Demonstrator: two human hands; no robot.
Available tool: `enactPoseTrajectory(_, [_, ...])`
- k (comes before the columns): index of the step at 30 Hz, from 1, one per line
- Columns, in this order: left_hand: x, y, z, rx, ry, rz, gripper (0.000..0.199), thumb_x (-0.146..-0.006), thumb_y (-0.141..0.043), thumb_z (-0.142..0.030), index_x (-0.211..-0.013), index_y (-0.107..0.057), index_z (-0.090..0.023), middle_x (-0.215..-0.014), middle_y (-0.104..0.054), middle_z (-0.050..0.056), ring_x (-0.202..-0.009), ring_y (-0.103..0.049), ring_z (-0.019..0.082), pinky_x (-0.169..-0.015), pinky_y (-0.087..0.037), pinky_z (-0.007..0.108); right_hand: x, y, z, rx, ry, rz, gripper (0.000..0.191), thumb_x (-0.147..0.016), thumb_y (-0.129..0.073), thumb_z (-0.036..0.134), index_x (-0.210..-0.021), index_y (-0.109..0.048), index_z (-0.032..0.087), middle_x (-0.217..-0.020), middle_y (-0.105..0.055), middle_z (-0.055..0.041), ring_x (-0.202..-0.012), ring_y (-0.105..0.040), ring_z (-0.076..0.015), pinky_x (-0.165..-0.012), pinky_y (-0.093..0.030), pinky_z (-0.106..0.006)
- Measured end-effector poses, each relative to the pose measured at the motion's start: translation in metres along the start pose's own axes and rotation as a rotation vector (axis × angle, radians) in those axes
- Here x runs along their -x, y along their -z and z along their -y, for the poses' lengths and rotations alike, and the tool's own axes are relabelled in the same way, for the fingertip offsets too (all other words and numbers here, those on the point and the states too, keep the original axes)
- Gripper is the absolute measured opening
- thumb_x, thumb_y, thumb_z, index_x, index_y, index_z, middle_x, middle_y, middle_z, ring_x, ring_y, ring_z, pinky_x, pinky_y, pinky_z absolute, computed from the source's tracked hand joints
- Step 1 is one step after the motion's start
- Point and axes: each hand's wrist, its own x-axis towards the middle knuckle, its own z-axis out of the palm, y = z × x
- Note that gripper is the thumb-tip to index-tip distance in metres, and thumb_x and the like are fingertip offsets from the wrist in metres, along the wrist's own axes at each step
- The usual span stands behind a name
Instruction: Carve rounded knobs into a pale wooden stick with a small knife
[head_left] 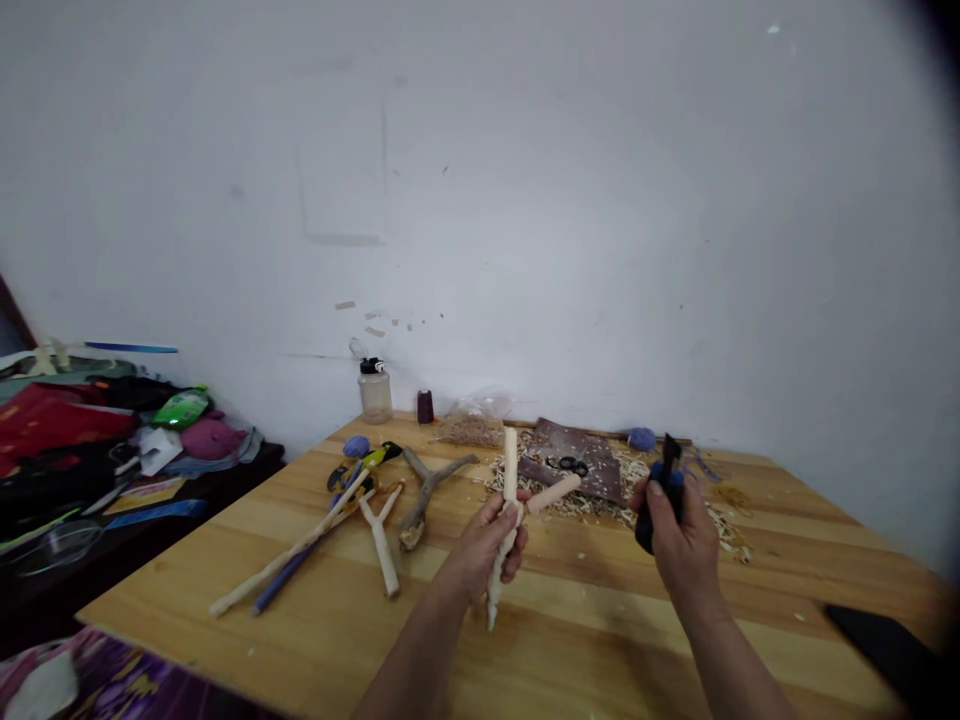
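My left hand (487,545) grips a pale, peeled forked stick (511,470) just around its fork, with the two prongs pointing up and to the right and the stem hanging below. In my right hand (686,545) is a blue and black utility knife (666,495), its dark blade end pointing up. The knife is apart from the stick, off to its right. Both are held above the wooden table (592,640). Behind them lies a heap of wood shavings (547,500) around a brown leather sheet (570,450) with black-handled scissors (568,465) on it.
To the left lie another peeled forked stick (381,545), a forked branch with bark (427,490), and long pale and purple rods (281,580). A bottle (374,390), a dark thread spool (425,407) and a plastic bag (472,425) stand by the wall. A black flat object (877,640) lies right.
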Motion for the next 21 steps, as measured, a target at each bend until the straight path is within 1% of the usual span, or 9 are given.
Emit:
enactPoseTrajectory(2, [-0.001, 0.002, 0.001, 0.002, 0.000, -0.007, 0.044, -0.078, -0.053, -0.049, -0.111, -0.044, -0.021, -0.058, -0.047, -0.007, -0.032, -0.032, 0.003, -0.032, -0.020, 0.015, 0.004, -0.002, 0.003, 0.065, 0.089, 0.109, 0.022, -0.084, -0.046, 0.038, -0.089, -0.056, 0.019, -0.068, -0.060, -0.0002, -0.057, -0.055, -0.0128, -0.054, -0.044, -0.024])
enactPoseTrajectory(3, [-0.001, 0.002, 0.001, 0.004, 0.006, 0.000, 0.044, -0.078, -0.052, -0.050, -0.110, -0.044, -0.021, -0.057, -0.047, -0.007, -0.032, -0.030, 0.003, -0.032, -0.019, 0.015, 0.007, -0.005, 0.005, 0.112, 0.154, 0.175, 0.023, -0.083, -0.047, 0.037, -0.095, -0.056, 0.019, -0.073, -0.062, -0.0017, -0.061, -0.057, -0.0139, -0.057, -0.046, -0.025])
enactPoseTrajectory(5, [-0.001, 0.003, 0.003, 0.000, 0.029, 0.007, 0.043, -0.078, -0.052, -0.051, -0.107, -0.044, -0.021, -0.057, -0.046, -0.007, -0.032, -0.029, 0.003, -0.032, -0.018, 0.016, 0.014, -0.012, 0.008, 0.189, 0.328, 0.299, 0.027, -0.084, -0.046, 0.032, -0.107, -0.053, 0.020, -0.093, -0.064, -0.0065, -0.080, -0.060, -0.0173, -0.070, -0.048, -0.029])
enactPoseTrajectory(6, [-0.002, 0.003, 0.003, -0.006, 0.043, 0.005, 0.042, -0.077, -0.053, -0.051, -0.104, -0.045, -0.020, -0.057, -0.046, -0.007, -0.032, -0.029, 0.003, -0.032, -0.018, 0.016, 0.017, -0.016, 0.011, 0.217, 0.395, 0.346, 0.028, -0.085, -0.044, 0.030, -0.110, -0.052, 0.020, -0.097, -0.063, -0.0073, -0.085, -0.060, -0.0175, -0.073, -0.048, -0.029])
enactPoseTrajectory(8, [-0.002, 0.003, 0.005, -0.023, 0.061, 0.002, 0.040, -0.076, -0.054, -0.052, -0.095, -0.045, -0.019, -0.057, -0.046, -0.007, -0.032, -0.029, 0.002, -0.031, -0.018, 0.016, 0.021, -0.021, 0.016, 0.296, 0.475, 0.405, 0.028, -0.086, -0.045, 0.027, -0.112, -0.052, 0.021, -0.103, -0.060, -0.0079, -0.092, -0.057, -0.0178, -0.077, -0.047, -0.030])
enactPoseTrajectory(10, [-0.002, 0.003, 0.006, -0.048, 0.060, 0.012, 0.038, -0.076, -0.053, -0.053, -0.090, -0.044, -0.019, -0.057, -0.045, -0.007, -0.032, -0.029, 0.002, -0.031, -0.019, 0.016, 0.023, -0.022, 0.023, 0.387, 0.508, 0.458, 0.027, -0.086, -0.044, 0.026, -0.111, -0.053, 0.022, -0.104, -0.058, -0.0080, -0.095, -0.055, -0.0186, -0.079, -0.046, -0.031])
enactPoseTrajectory(15, [-0.001, 0.001, 0.006, -0.124, 0.038, 0.023, 0.036, -0.077, -0.052, -0.053, -0.086, -0.044, -0.018, -0.056, -0.044, -0.006, -0.032, -0.031, 0.003, -0.030, -0.019, 0.016, 0.023, -0.020, 0.037, 0.527, 0.535, 0.567, 0.023, -0.086, -0.043, 0.023, -0.106, -0.055, 0.023, -0.097, -0.058, -0.0066, -0.091, -0.052, -0.0188, -0.075, -0.046, -0.030])
enactPoseTrajectory(17, [-0.001, 0.000, 0.006, -0.140, 0.038, 0.017, 0.036, -0.076, -0.052, -0.053, -0.082, -0.044, -0.019, -0.056, -0.044, -0.006, -0.032, -0.031, 0.003, -0.030, -0.020, 0.016, 0.023, -0.020, 0.039, 0.568, 0.553, 0.569, 0.023, -0.086, -0.044, 0.022, -0.106, -0.056, 0.024, -0.095, -0.058, -0.0061, -0.091, -0.052, -0.0189, -0.073, -0.045, -0.029])
enactPoseTrajectory(21, [-0.001, 0.000, 0.006, -0.141, 0.065, 0.000, 0.036, -0.075, -0.054, -0.053, -0.078, -0.041, -0.019, -0.057, -0.045, -0.006, -0.032, -0.032, 0.003, -0.029, -0.021, 0.016, 0.023, -0.019, 0.040, 0.641, 0.588, 0.564, 0.028, -0.085, -0.046, 0.020, -0.111, -0.054, 0.024, -0.096, -0.059, -0.0062, -0.093, -0.050, -0.0204, -0.070, -0.043, -0.029])
